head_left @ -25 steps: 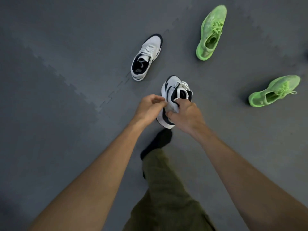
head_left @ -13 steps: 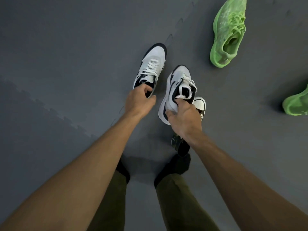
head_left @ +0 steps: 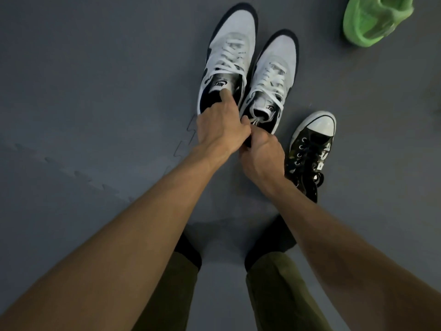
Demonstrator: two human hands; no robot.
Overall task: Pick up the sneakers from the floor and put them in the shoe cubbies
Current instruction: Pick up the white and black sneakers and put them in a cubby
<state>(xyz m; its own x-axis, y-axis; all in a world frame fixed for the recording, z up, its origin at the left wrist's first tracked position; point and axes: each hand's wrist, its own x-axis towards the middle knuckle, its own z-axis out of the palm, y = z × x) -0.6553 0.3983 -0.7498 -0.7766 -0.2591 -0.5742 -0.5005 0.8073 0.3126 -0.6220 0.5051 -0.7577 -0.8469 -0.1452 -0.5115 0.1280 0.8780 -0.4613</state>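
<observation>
White sneakers (head_left: 250, 68) look light, soft-collared: left hand (head_left: 219, 132) closes its fingers inside one heel opening, right hand (head_left: 261, 155) pinches the other's heel; heel collars grip best.

Only real readable thing here is "NIKE", sitting upside down on the white tongue tab of the left white-and-black leather sneaker (head_left: 229, 56). The matching right white-and-black sneaker (head_left: 274, 75) is showing the same kind of tab, looks like "NIKE" too, but it's turned sideways and pretty small. The black canvas high-top with the white rubber toe cap (head_left: 310, 149) is carrying big white block letters down its side, too skewed and glossy to read.
</observation>
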